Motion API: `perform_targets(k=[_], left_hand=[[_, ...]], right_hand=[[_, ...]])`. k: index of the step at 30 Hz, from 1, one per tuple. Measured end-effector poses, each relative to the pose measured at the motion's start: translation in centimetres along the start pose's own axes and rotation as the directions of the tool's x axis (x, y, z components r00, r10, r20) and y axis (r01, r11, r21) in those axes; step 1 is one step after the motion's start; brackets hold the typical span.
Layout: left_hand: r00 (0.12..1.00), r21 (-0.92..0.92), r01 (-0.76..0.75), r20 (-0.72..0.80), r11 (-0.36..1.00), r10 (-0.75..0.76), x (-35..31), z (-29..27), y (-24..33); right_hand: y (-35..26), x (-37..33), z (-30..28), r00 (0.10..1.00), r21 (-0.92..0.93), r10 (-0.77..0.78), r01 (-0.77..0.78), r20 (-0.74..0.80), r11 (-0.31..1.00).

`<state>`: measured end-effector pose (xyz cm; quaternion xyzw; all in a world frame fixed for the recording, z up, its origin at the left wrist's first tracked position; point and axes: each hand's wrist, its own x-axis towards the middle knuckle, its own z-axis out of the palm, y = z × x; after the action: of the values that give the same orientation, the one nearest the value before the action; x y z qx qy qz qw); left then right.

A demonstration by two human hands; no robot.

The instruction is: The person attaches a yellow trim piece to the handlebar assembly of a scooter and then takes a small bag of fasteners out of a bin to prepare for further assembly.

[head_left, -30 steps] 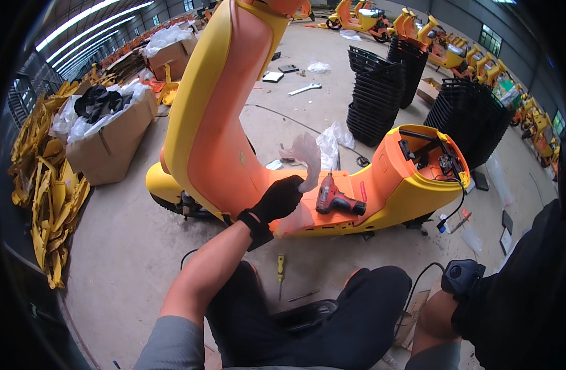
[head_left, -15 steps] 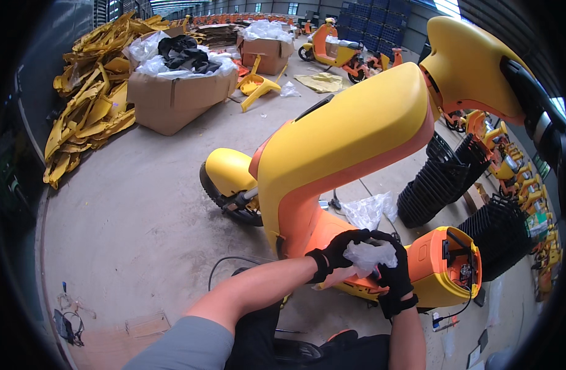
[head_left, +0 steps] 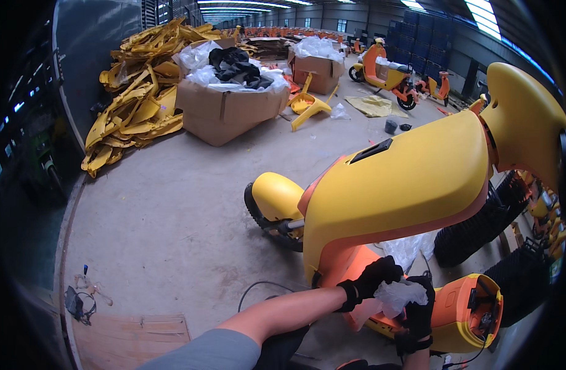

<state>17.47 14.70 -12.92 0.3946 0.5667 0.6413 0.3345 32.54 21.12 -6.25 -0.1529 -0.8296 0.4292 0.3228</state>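
Note:
Both my black-gloved hands are over the low middle part of a yellow and orange scooter [head_left: 394, 179]. Between them is a crumpled clear plastic bag [head_left: 400, 297]. My left hand [head_left: 379, 275] is closed at the bag's upper left side. On the right side of the bag, my right hand [head_left: 420, 306] grips it with bent fingers. A thin, see-through part of the bag hangs down to the left over the orange footboard. Whatever is inside the bag, if anything, cannot be made out. Behind my right hand, the scooter's rear compartment [head_left: 493, 290] is uncovered, with a dark cable coming out.
Ahead to the left stand a large cardboard box [head_left: 227, 114] of plastic wrap and a heap of yellow panels [head_left: 141, 92]. A yellow frame part [head_left: 310, 110] lies on the floor beyond. Stacked black trays [head_left: 468, 237] stand past the scooter. A cardboard sheet [head_left: 129, 336] lies lower left.
My view has swung, so the scooter and boxes sit farther right and lower. Both hands stay at the plastic bag, and more of its thin hanging part shows on the left.

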Motion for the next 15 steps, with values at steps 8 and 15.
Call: perform_targets(k=[8, 15], left_hand=[[0.880, 0.188, -0.475, 0.116, 0.860, 0.460, 3.7, 0.5, -8.3], [0.953, 0.121, -0.304, 0.044, 0.945, 0.301, 1.4, 0.7, -4.0]], right_hand=[[6.5, 0.2, -0.3, 0.939, 0.484, 0.278, -0.151, -0.202, 0.862], [1.8, 0.9, 3.2, 0.989, 0.027, 0.146, -0.145, -0.040, 0.989]])
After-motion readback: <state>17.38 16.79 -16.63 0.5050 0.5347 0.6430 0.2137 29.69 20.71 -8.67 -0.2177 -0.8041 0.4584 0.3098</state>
